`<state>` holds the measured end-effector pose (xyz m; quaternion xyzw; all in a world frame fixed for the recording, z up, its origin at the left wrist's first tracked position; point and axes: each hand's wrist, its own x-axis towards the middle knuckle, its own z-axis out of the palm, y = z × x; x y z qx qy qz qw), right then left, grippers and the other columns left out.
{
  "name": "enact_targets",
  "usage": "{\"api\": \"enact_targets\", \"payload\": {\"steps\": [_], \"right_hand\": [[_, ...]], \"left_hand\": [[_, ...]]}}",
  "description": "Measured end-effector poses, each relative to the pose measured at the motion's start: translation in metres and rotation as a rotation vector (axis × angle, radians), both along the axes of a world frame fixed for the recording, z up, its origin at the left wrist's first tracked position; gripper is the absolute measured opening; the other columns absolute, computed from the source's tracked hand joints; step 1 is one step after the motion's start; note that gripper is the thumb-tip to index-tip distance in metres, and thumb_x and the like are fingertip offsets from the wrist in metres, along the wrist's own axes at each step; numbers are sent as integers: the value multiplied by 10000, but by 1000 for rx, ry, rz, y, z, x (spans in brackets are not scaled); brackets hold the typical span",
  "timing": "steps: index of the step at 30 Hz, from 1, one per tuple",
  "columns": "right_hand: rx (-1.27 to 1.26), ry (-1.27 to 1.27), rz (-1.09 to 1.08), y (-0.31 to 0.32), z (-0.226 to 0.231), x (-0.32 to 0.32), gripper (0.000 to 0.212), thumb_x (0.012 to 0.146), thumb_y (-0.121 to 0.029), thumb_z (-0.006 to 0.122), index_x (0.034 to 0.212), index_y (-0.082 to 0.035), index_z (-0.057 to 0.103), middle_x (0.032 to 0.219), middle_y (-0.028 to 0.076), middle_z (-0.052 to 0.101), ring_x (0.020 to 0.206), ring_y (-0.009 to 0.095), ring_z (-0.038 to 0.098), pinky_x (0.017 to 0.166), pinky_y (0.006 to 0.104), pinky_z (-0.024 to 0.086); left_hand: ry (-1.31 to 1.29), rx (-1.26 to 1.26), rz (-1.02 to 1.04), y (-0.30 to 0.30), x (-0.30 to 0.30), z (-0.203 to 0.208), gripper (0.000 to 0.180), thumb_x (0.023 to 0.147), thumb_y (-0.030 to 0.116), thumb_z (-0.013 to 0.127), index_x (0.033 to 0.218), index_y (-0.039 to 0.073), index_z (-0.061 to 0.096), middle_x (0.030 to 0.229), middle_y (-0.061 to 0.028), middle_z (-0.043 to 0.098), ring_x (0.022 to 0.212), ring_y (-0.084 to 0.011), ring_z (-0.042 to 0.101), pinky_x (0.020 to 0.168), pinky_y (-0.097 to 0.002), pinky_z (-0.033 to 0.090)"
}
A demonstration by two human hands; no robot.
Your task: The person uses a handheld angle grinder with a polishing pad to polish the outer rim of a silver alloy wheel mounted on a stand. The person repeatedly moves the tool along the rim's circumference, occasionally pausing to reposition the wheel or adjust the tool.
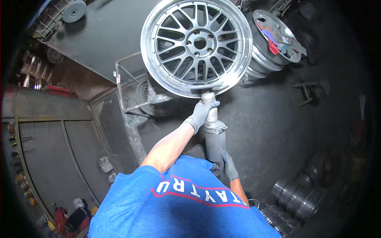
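We grip the grey tool [214,133] with both gloved hands, left hand [203,112] near its tip and right hand [229,166] at its base, steadying it against the wheel [197,45] at top centre.

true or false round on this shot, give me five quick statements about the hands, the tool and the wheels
1. Both hands wear grey gloves. True: left hand, right hand.
2. The power tool touches the lower rim of the mesh-spoke wheel. True.
3. The left hand grips the tool's rear end. False: it grips near the head, the right hand holds the rear.
4. The second wheel is bare on top. False: scraps and discs lie on it.
5. The mesh-spoke wheel lies flat on the floor. False: it sits raised on a stand.
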<state>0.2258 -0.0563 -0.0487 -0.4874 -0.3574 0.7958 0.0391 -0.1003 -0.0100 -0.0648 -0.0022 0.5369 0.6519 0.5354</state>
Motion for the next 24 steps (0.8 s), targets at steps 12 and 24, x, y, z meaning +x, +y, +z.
{"api": "enact_targets", "payload": {"steps": [12, 24], "right_hand": [[239, -163, 316, 278, 47, 61, 641, 1100, -484, 643, 1531, -10, 610, 1410, 111, 693, 1282, 212, 632, 1117, 378, 493], [388, -262, 520, 444, 139, 25, 699, 1102, -491, 658, 1570, 18, 560, 1459, 118, 671, 1299, 226, 636, 1116, 368, 496]], "left_hand": [[-138, 168, 350, 151, 75, -2, 523, 863, 244, 953, 1283, 68, 695, 1171, -72, 753, 1068, -214, 726, 973, -401, 591], [-311, 264, 455, 248, 82, 38, 478, 916, 306, 908, 1299, 101, 710, 1223, -37, 754, 1136, -217, 713, 1015, -430, 570]]}}
